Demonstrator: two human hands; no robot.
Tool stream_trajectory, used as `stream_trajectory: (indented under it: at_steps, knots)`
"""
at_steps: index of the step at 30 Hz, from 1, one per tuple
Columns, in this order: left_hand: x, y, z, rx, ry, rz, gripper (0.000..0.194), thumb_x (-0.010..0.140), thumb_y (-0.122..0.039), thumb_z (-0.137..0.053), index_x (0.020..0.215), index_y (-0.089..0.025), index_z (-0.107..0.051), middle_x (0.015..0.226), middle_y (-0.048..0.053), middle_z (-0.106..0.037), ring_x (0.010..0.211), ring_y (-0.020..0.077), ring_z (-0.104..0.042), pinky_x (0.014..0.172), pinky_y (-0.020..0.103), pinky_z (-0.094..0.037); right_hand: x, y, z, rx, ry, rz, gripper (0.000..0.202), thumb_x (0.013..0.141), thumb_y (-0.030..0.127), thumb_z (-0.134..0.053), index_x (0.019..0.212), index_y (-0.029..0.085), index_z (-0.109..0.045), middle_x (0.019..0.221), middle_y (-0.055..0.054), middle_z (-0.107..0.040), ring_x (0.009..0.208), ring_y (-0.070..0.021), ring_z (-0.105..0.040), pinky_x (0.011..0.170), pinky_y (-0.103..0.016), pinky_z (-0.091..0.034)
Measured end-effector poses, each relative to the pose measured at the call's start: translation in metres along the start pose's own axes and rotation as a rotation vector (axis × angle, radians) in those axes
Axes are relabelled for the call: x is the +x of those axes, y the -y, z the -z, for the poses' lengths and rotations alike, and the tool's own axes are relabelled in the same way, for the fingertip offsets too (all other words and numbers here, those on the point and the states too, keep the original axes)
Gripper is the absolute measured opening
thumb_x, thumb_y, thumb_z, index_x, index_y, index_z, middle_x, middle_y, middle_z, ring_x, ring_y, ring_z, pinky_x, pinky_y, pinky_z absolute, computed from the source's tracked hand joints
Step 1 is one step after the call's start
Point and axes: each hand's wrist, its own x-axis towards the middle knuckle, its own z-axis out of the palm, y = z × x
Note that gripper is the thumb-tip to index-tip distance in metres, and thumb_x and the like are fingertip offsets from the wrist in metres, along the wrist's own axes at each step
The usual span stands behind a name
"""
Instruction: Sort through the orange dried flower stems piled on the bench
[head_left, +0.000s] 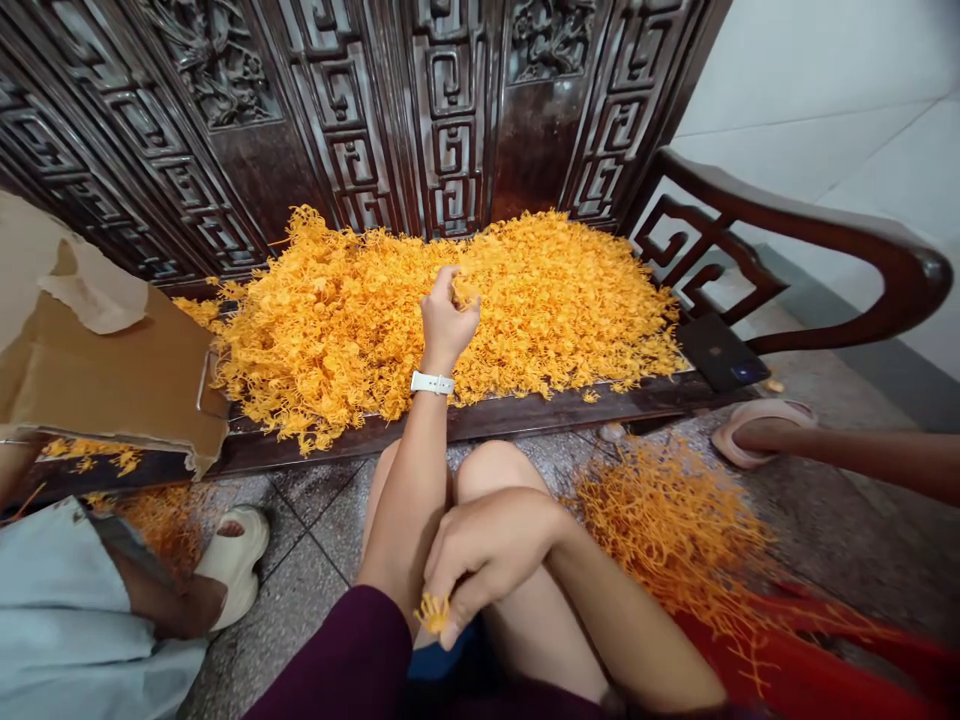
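My left hand [448,318], with a white watch [433,383] on its wrist, is stretched forward over a big heap of orange flower-like pieces [570,300]. Its thumb and fingers curve round a small orange piece, partly blurred. The heap lies on a dark wooden bench [525,412]. Close to my body, above my knees, my right hand [487,555] crosses over my left forearm. Between its thumb and fingers it pinches one orange piece [433,612] with thin curled strands.
A torn cardboard box [112,350] stands at the left, near a person's leg and pale clog [238,565]. A dark flat object [720,352] lies at the bench's right end. Orange strands [667,520] spread over the floor beside red material [825,665]. Another foot shows right.
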Motion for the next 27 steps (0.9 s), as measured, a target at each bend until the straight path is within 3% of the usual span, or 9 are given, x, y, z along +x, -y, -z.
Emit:
stream_trajectory:
  at_steps: [2,4,6,9,12,16,19,23,27]
  knots:
    - [-0.004,0.000,0.004,0.127,0.079,-0.047,0.041,0.073,0.000,-0.069,0.106,-0.025,-0.067,0.064,-0.005,-0.047,0.058,0.0144,-0.038,0.060,0.030,-0.029,-0.006,0.015,0.008,0.266,-0.363,0.232,0.044,0.094,0.062,-0.068,0.092,0.018,-0.074,0.074,-0.002,-0.068,0.059,-0.0114,-0.060,0.059,-0.020,-0.049]
    - [-0.005,0.000,0.009,0.287,0.116,-0.078,0.047,0.072,0.002,-0.064,0.111,-0.024,-0.067,0.060,-0.006,-0.042,0.058,0.0155,-0.039,0.061,0.031,-0.029,-0.011,0.029,0.013,0.525,-0.846,0.471,0.052,0.098,0.071,-0.054,0.105,0.023,-0.074,0.065,0.004,-0.056,0.048,-0.0090,-0.040,0.046,-0.019,-0.038]
    - [-0.005,0.001,0.015,0.441,0.121,-0.099,0.049,0.072,0.002,-0.061,0.115,-0.022,-0.066,0.059,-0.006,-0.042,0.058,0.0164,-0.041,0.062,0.032,-0.029,-0.012,0.035,0.015,0.683,-1.145,0.556,0.050,0.103,0.066,-0.047,0.116,0.025,-0.071,0.064,0.006,-0.049,0.048,-0.0091,-0.028,0.044,-0.018,-0.031]
    - [-0.004,-0.001,0.021,0.569,0.124,-0.133,0.051,0.074,0.001,-0.060,0.121,-0.020,-0.064,0.061,-0.005,-0.048,0.060,0.0172,-0.046,0.062,0.033,-0.030,-0.010,0.030,0.012,0.720,-1.256,0.445,0.034,0.105,0.046,-0.052,0.109,0.018,-0.071,0.063,0.005,-0.046,0.050,-0.0083,-0.027,0.047,-0.019,-0.029]
    - [-0.008,-0.006,0.020,0.620,0.181,-0.192,0.050,0.079,0.000,-0.058,0.124,-0.019,-0.064,0.068,-0.002,-0.058,0.063,0.0174,-0.052,0.062,0.033,-0.033,-0.008,0.020,0.012,0.589,-1.380,0.390,0.019,0.101,0.035,-0.059,0.101,0.018,-0.068,0.059,0.006,-0.044,0.047,-0.0074,-0.029,0.047,-0.020,-0.027]
    - [-0.020,-0.015,0.010,0.666,0.280,-0.312,0.047,0.084,0.000,-0.054,0.125,-0.019,-0.067,0.083,0.004,-0.071,0.071,0.0183,-0.061,0.066,0.033,-0.040,-0.014,0.010,0.022,0.196,-1.759,0.400,0.015,0.097,0.035,-0.067,0.101,0.021,-0.063,0.056,0.009,-0.044,0.045,-0.0073,-0.031,0.045,-0.022,-0.026]
    - [-0.031,-0.021,0.000,0.670,0.353,-0.427,0.047,0.089,0.000,-0.051,0.129,-0.019,-0.067,0.103,0.009,-0.077,0.085,0.0195,-0.068,0.070,0.033,-0.045,-0.025,0.004,0.032,-0.101,-2.000,0.403,0.026,0.094,0.035,-0.074,0.114,0.026,-0.060,0.059,0.011,-0.043,0.047,-0.0083,-0.033,0.046,-0.023,-0.028]
    - [-0.042,-0.027,-0.008,0.690,0.472,-0.527,0.043,0.095,-0.007,-0.051,0.133,-0.018,-0.066,0.109,0.010,-0.078,0.089,0.0197,-0.071,0.068,0.031,-0.046,-0.040,-0.004,0.037,-0.360,-2.099,0.261,0.047,0.093,0.036,-0.076,0.135,0.028,-0.057,0.060,0.010,-0.041,0.051,-0.0099,-0.036,0.050,-0.026,-0.032]
    - [-0.047,-0.032,-0.013,0.695,0.511,-0.610,0.038,0.099,-0.013,-0.050,0.133,-0.017,-0.066,0.106,0.011,-0.078,0.087,0.0198,-0.072,0.064,0.031,-0.044,-0.048,-0.009,0.039,-0.441,-2.122,0.163,0.040,0.095,0.039,-0.073,0.129,0.024,-0.060,0.059,0.010,-0.042,0.052,-0.0096,-0.038,0.051,-0.026,-0.032]
